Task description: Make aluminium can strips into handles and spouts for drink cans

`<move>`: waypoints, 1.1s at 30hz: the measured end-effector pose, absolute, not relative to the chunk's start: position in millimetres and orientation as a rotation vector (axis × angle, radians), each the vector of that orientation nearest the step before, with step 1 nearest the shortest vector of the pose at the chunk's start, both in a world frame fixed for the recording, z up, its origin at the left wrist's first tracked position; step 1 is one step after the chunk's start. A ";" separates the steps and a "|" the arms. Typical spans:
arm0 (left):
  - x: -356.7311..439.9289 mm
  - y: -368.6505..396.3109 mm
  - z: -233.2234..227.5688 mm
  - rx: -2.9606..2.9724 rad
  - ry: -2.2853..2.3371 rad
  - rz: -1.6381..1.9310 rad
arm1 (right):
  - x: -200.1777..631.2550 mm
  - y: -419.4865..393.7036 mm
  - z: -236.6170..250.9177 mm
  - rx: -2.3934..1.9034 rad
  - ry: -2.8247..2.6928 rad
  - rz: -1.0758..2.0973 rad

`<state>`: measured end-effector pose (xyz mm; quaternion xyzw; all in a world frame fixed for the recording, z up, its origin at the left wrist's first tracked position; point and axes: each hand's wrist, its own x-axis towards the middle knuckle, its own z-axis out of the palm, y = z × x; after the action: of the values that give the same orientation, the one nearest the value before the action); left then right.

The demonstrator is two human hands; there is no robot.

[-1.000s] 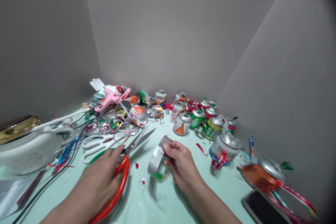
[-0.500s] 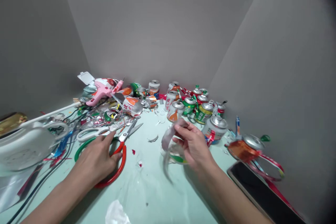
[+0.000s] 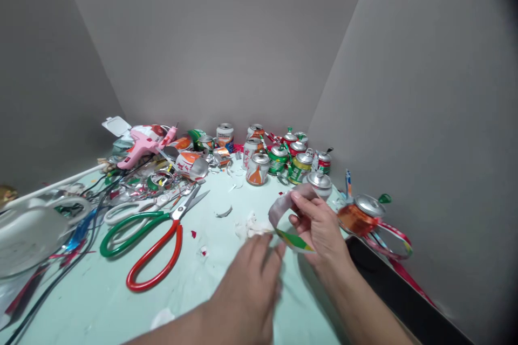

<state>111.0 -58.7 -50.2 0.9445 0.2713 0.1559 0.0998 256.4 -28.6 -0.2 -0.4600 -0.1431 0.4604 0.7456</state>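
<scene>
My right hand pinches a curled metal strip, plain silver on one face and green and yellow on the other. The strip bends round in a loose loop left of the fingers. My left hand is low in the middle, its fingertips at the strip's lower bend. Motion blurs these fingers, and I cannot tell whether they grip it. Scissors with one green and one red handle lie on the table to the left, blades partly apart. Behind the left fingertips lies a crumpled whitish scrap.
Several drink cans and small can-made pots stand at the back. At left are a pink glue gun, metal scraps, white scissors, cables and a white vessel. A dark phone lies beside the right forearm.
My left hand has left the scissors and moved right to the strip. My right hand still holds the strip, whose loop has turned. The view has shifted slightly right.
</scene>
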 end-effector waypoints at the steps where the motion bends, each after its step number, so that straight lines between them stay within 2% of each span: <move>1: 111.6 -51.5 -45.6 2.771 0.908 0.462 | 257.0 -28.8 0.5 -1.003 -0.322 1.010; 4: 113.4 -31.0 -38.7 2.760 1.146 0.314 | 259.2 -30.1 1.9 -0.979 -0.371 1.007; 8: 110.9 -7.1 -42.5 2.777 1.229 0.178 | 260.1 -31.5 1.4 -0.959 -0.387 0.995; 15: 66.6 51.9 -1.0 2.621 1.858 0.241 | 264.2 -34.7 10.2 -0.920 -0.382 0.965; 19: 90.6 39.7 9.0 2.661 1.591 0.381 | 271.6 -39.1 21.4 -0.874 -0.416 0.831; 25: 151.1 -4.9 -25.2 2.682 0.906 0.309 | 278.4 -40.3 26.8 -0.884 -0.459 0.686; 31: 138.4 34.4 -19.2 2.587 1.228 0.478 | 273.5 -42.2 29.3 -0.875 -0.482 0.687; 33: 143.0 28.4 -14.2 2.580 1.138 0.496 | 272.7 -43.8 29.7 -0.855 -0.524 0.632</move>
<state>143.0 28.4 -14.2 0.8925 0.3935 0.1714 0.1387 272.7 -43.8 29.7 -0.4031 -0.2467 0.2976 0.8295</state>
